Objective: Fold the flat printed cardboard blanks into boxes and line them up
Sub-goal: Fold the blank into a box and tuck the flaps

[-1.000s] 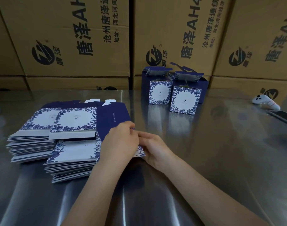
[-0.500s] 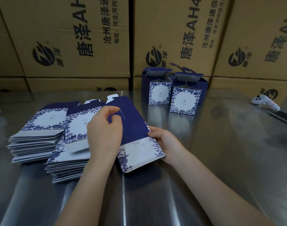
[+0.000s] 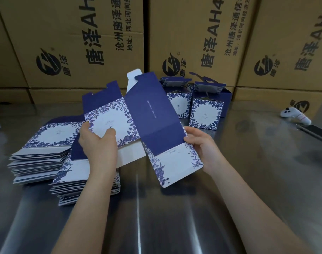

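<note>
Above stacks (image 3: 41, 158) — both hands (image 3: 99, 143) gripping blank (image 3: 153, 114).

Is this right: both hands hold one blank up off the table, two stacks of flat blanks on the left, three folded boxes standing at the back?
Not quite. The head view shows two folded boxes at the back, one beside the other, not three. The rest stands: the left hand and right hand hold one blank up off the table, with two stacks of flat blanks on the left.
</note>
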Tool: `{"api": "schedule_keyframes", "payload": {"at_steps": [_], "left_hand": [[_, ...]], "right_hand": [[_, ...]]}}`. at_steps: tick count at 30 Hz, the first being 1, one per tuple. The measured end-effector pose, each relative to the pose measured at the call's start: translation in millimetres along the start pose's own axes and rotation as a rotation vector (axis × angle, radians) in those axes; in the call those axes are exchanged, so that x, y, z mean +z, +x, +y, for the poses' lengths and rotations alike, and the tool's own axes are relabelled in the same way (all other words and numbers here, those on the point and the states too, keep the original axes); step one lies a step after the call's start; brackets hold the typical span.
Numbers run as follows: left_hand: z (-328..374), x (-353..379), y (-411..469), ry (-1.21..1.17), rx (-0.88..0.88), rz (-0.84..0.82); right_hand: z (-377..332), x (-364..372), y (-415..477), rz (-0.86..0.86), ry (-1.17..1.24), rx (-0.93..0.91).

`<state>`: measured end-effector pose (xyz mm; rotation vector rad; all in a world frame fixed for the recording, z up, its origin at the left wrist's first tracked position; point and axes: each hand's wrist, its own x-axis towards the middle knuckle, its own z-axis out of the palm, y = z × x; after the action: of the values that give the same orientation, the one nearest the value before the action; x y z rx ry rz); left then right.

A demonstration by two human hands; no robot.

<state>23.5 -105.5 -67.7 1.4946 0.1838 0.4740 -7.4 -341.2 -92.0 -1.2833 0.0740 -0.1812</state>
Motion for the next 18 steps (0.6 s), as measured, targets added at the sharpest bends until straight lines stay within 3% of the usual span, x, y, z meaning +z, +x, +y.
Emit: {"api": "schedule_keyframes", "payload": {"at_steps": [5,14,18], "left_hand": [[-3.0,1.5,0.5,-0.206,-0.051,-0.050],[-0.9,1.4,0.3,-0.428,-0.071,-0.054],[4.3,3.7,-4.0,-0.516,-0.063,-0.096]], "right_hand": [[-7.2,-5.6,-4.6,0.014,-0.025,-0.147],[-21.2,-3.0,-15.1,0.037,-0.326,-0.444],[-19.5,3.5,-15.2,0.071,-0.354,-0.539]]}}
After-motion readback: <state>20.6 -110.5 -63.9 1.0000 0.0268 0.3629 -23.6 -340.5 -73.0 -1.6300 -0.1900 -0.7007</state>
